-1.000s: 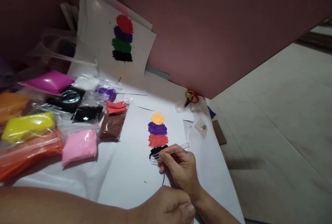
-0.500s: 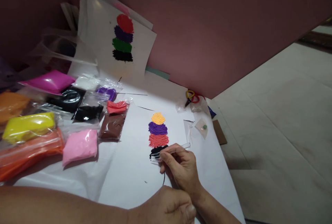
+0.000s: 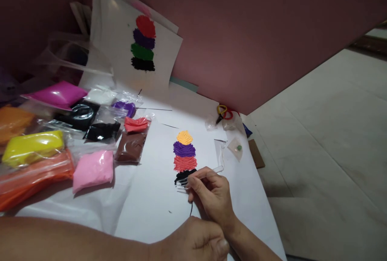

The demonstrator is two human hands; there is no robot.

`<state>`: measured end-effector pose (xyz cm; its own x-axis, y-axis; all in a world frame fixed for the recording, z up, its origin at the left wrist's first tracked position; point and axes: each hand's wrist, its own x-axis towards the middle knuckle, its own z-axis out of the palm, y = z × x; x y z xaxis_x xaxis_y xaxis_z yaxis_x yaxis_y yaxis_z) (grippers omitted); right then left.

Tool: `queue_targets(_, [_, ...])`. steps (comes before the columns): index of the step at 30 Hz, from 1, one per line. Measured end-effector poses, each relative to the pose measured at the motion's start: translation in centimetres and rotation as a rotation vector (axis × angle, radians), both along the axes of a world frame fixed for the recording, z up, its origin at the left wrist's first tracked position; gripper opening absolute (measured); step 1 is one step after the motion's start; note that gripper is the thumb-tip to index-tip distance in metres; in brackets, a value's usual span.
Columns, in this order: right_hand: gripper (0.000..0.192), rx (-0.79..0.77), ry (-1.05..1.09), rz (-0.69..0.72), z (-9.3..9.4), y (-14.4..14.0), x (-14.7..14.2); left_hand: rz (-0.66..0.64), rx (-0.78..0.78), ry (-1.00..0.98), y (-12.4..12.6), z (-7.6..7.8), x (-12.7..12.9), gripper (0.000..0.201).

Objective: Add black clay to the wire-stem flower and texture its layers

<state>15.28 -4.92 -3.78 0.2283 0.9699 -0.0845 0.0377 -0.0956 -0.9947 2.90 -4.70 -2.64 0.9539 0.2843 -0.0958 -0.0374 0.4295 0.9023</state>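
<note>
My right hand (image 3: pixel 213 196) pinches a clear plastic fork (image 3: pixel 218 169). The fork's tines lie at the lower edge of a black clay band (image 3: pixel 183 177). Above that band, on a white sheet (image 3: pixel 151 200), come a coral clay band (image 3: pixel 185 163), a purple one (image 3: pixel 184 149) and a yellow-orange rounded piece (image 3: pixel 184 136), all with ridged surfaces. Closer to the camera, my left hand (image 3: pixel 195 239) is closed, its fingers curled and partly hidden. A thin black strand (image 3: pixel 191 208) runs between the two hands; whether either one grips it I cannot tell.
Bagged clay, including a pink pack (image 3: pixel 93 171), a brown pack (image 3: pixel 130 147) and a yellow pack (image 3: pixel 33 148), covers the left side. A sheet with a similar clay stack (image 3: pixel 143 51) leans on the wall. Scissors (image 3: pixel 223 112) lie near the table's right edge.
The fork and my right hand have shifted very slightly to the right, and the tines show more clearly against the black clay. My left hand stays almost still.
</note>
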Motion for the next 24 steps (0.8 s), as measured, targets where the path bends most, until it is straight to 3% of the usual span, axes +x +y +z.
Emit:
queue_targets(4, [0.021, 0.014, -0.050, 0.026, 0.14, -0.03, 0.01, 0.002, 0.009, 0.010, 0.02, 0.00, 0.04, 0.072])
queue_targets(14, [0.017, -0.011, 0.067, 0.024, 0.01, 0.01, -0.11, 0.005, 0.024, 0.000, -0.01, -0.16, -0.02, 0.071])
queue_targets(24, [0.017, 0.042, -0.049, 0.035, 0.19, -0.21, -0.08, -0.011, 0.022, 0.024, -0.02, 0.03, -0.04, 0.072])
